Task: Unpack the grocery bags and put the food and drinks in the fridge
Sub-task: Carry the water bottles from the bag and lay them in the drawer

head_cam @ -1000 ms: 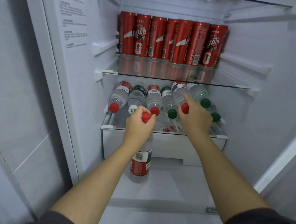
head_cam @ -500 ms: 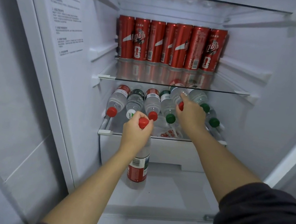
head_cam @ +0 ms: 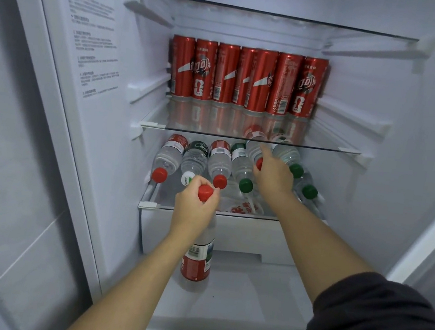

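Observation:
My left hand point(head_cam: 194, 206) grips the neck of an upright red-capped water bottle point(head_cam: 197, 262) in front of the fridge drawer. My right hand point(head_cam: 273, 173) reaches onto the lower glass shelf point(head_cam: 150, 205) and holds a red-capped bottle point(head_cam: 254, 149) lying on top of the row. Several water bottles point(head_cam: 219, 162) with red, green and white caps lie side by side on that shelf, caps toward me. A row of red cans point(head_cam: 247, 78) stands at the back of the upper glass shelf point(head_cam: 323, 148).
A white drawer point(head_cam: 242, 237) sits under the lower shelf. A crumpled clear wrapper with red print point(head_cam: 244, 207) lies at the shelf front. The fridge wall with a printed label point(head_cam: 89, 37) is on the left. Above the cans is another glass shelf point(head_cam: 285, 16).
My right hand has pushed its bottle deeper onto the stacked row. The view has tilted down and closer. My left hand keeps holding the upright bottle.

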